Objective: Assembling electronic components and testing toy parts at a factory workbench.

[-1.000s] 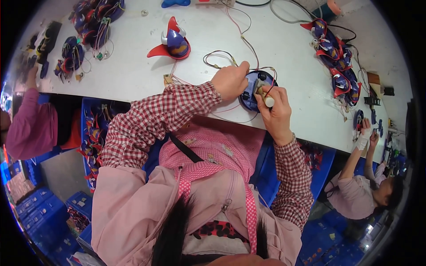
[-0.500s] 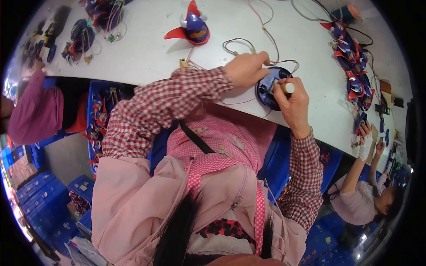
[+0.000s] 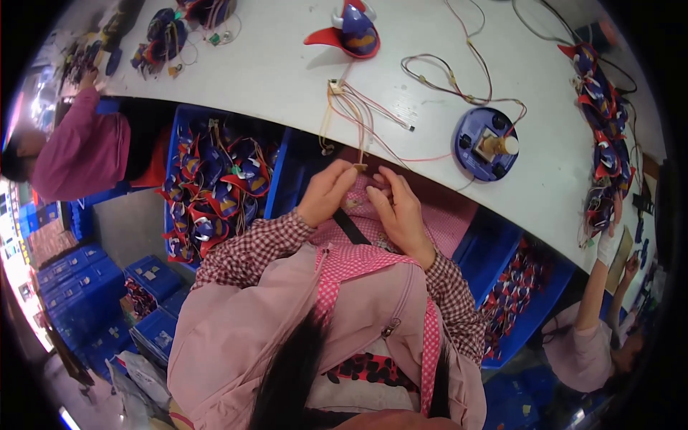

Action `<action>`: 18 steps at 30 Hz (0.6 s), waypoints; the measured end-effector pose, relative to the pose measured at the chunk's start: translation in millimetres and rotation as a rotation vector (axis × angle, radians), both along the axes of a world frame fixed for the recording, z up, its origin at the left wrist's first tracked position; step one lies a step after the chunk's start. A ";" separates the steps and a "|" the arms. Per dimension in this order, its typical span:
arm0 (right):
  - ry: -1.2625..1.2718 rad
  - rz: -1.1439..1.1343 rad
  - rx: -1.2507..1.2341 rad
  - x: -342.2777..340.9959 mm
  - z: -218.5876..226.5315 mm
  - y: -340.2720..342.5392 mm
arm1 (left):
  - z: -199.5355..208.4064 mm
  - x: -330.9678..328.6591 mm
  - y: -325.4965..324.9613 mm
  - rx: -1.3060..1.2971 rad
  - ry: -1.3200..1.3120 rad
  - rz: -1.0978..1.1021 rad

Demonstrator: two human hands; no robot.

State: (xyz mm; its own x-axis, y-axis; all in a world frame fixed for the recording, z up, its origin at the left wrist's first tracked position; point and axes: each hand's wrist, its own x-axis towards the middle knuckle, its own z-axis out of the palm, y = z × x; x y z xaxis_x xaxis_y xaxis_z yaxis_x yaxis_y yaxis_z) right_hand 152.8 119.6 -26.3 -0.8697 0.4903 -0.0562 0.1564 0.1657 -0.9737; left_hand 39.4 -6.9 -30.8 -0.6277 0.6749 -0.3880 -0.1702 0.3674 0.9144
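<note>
My left hand (image 3: 328, 192) pinches a small tan circuit board (image 3: 360, 168) at the table's front edge. Thin wires (image 3: 367, 129) run from the board up over the tabletop, toward a blue and red horned toy helmet (image 3: 356, 32). Beside the board, my right hand (image 3: 403, 218) has its fingers bent and apart, with nothing visible in them. A round blue device (image 3: 479, 159) with a pale knob (image 3: 509, 145) on top rests to the right, untouched. Among the wires lies a small white connector (image 3: 335, 87).
Blue bins of similar toy parts (image 3: 215, 193) stand below the table at left and right (image 3: 512, 294). A cable (image 3: 437, 64) loops toward the round device. A row of helmets (image 3: 602, 129) lines the right side. Co-workers sit at left (image 3: 82, 147) and right (image 3: 580, 344).
Both hands have left the round device and come back to the table's front edge. My left hand now grips the small board. The view has shifted, so things on the table appear further right.
</note>
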 end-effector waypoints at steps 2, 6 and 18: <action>0.081 -0.023 -0.014 -10.3 -10.5 -3.0 | -3.0 -0.3 -0.9 0.071 -0.094 0.008; 0.042 0.024 -0.253 -20.0 -9.6 -3.2 | 9.3 -3.8 -6.3 0.065 0.186 -0.216; -0.052 0.150 -0.684 -35.4 59.0 31.4 | 25.9 -139.6 31.8 0.154 1.060 -0.560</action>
